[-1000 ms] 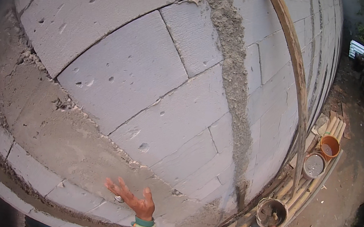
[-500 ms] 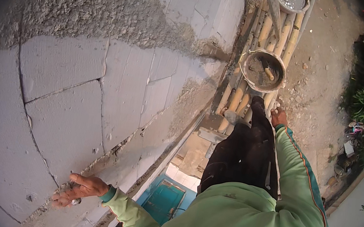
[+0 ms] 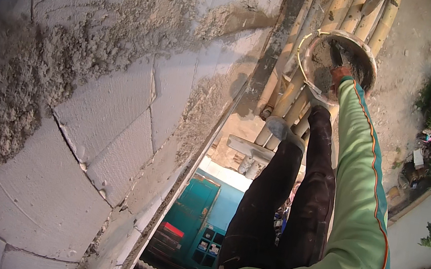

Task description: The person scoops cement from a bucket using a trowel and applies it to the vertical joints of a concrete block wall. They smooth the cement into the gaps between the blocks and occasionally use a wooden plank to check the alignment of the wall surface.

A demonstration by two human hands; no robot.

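In the head view, a round, mortar-smeared bucket (image 3: 374, 65) is set on narrow, yellowish bamboo poles (image 3: 337, 9), hemmed on the left by the pale grey block wall (image 3: 115, 89), with free room left above brown dirt ground (image 3: 405, 58). Over its rim, a dark, narrow tool (image 3: 336, 54) is gripped by the right hand (image 3: 341, 76); the left hand's state cannot be told, and nearby poles are occupied by grey boots (image 3: 284, 130).
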